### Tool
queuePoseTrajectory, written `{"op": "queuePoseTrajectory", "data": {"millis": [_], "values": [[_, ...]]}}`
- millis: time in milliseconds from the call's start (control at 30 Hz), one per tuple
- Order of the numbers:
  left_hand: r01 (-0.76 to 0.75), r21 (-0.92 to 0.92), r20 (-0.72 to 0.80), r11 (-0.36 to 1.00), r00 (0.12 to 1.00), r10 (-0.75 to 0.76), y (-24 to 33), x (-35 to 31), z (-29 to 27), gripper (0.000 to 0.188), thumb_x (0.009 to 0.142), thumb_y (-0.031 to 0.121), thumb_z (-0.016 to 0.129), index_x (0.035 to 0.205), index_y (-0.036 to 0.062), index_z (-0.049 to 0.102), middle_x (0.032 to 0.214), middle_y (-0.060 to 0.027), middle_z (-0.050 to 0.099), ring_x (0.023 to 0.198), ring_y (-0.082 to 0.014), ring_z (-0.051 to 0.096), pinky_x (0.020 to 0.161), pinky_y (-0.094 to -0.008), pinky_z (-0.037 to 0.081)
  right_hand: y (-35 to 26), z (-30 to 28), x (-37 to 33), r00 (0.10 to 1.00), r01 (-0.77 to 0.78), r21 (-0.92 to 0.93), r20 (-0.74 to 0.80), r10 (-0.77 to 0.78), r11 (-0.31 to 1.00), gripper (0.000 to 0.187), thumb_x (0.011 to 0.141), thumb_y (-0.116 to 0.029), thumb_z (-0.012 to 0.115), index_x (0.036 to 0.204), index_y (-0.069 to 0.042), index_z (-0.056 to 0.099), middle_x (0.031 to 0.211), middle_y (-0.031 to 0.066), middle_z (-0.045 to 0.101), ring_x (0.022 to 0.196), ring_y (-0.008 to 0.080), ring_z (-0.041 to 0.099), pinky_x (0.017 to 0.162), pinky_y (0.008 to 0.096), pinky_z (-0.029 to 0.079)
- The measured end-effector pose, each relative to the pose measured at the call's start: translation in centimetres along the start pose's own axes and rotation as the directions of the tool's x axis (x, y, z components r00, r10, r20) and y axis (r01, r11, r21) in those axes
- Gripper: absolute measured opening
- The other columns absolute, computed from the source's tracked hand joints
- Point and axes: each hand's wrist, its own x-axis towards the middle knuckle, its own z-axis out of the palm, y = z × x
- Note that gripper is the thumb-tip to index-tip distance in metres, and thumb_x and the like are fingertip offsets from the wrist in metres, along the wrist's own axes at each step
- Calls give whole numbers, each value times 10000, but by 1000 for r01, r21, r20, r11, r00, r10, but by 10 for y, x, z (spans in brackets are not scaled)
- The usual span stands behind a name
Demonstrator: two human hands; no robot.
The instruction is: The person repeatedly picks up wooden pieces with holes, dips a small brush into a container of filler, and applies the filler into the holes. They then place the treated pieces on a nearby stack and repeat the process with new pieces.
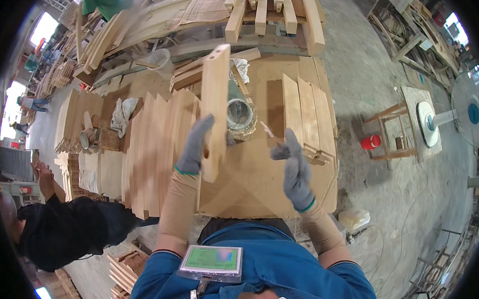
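No txt legible; chest badge (pixel 211 263) w/ blurry print

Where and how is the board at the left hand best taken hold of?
Probably by its near half, coming from the left, where the left hand is: the board is long, looks narrow enough to span, and stands tilted with its holed end pointing forward.

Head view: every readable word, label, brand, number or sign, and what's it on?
Chest badge: small print on a green card in a clear holder; too small to quote with certainty.
Pale patch on the wooden rack: too small to tell whether it bears print.
White fan: nothing legible.
Wooden piece at the left hand: no lettering seen.
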Motion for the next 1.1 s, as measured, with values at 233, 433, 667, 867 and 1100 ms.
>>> {"op": "queuePoseTrajectory", "data": {"millis": [233,433,667,867,1100], "values": [[-16,336,73,942,997,-9,43,84,-37,578,826,259,652,1311,3,469,1072,-60,590,912,-129,588,749,-267,518,24,20,33,875,-398,196,-214,435,896,151,916,-94,585,971,47,583,836,72,616,769,144,639,701,232,512],[-72,554,200,829,978,-49,39,96,-32,619,763,260,724,1267,-25,504,1073,-90,599,916,-135,578,830,-253,461,66,43,35,889,-281,185,-319,328,942,87,839,34,646,900,23,586,855,76,644,767,139,640,714,256,525],[-184,625,5,759,973,232,2,63,-15,672,698,256,767,1244,-42,511,1101,-110,601,977,-167,569,871,-293,452,131,55,11,952,-31,-206,-303,-34,978,114,840,79,614,935,29,575,942,125,649,849,169,625,783,282,525],[-169,739,-51,652,951,305,-6,56,-8,685,677,244,772,1241,-45,512,1123,-112,595,996,-172,566,889,-300,450,111,73,-2,874,-177,153,-430,227,972,124,830,66,633,930,11,585,926,112,660,824,151,623,750,262,513],[-209,676,-9,707,957,291,-10,56,-4,676,684,195,764,1257,-44,497,1149,-114,587,1015,-170,560,898,-296,447,138,70,14,883,-114,162,-435,175,980,98,866,70,576,944,11,567,958,117,628,841,156,616,794,274,520]]}}
